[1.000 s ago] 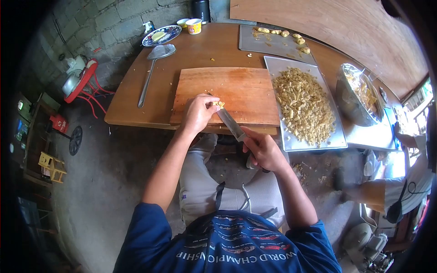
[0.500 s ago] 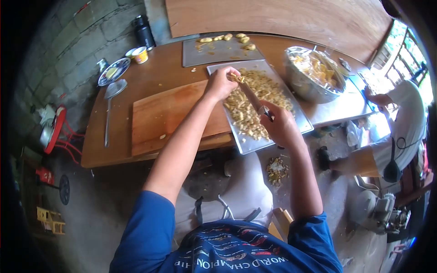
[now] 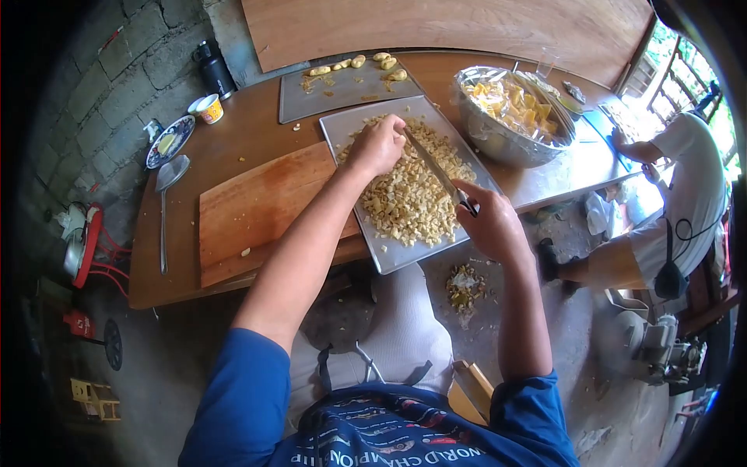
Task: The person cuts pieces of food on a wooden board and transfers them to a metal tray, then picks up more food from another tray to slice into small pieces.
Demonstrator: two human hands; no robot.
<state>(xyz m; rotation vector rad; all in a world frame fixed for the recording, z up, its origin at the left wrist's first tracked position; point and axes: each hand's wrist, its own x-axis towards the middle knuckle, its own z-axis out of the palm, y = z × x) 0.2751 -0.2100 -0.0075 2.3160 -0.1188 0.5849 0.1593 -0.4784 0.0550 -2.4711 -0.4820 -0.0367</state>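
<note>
A grey tray (image 3: 383,255) piled with small pale-yellow chopped pieces (image 3: 412,204) lies in front of me. My right hand (image 3: 492,221) is wrapped round the handle of a knife (image 3: 433,167), whose blade points up and left over the pieces. Near the blade's tip, my left hand (image 3: 378,145) is above the tray with its fingers pressed together; what they hold, if anything, is too small to tell. Under my left forearm lies a wooden cutting board (image 3: 257,208) with a few tiny bits on it.
Behind is a second tray (image 3: 296,100) with several peeled pieces. A steel bowl (image 3: 517,152) of yellow slices stands right, a ladle (image 3: 164,210), plate (image 3: 185,131), cups (image 3: 210,109) and black flask (image 3: 214,71) left. A person (image 3: 689,187) is at the far right.
The view has shifted, so the table items appear further left. The piece seen at my left fingertips before no longer shows. The knife is still in my right hand.
</note>
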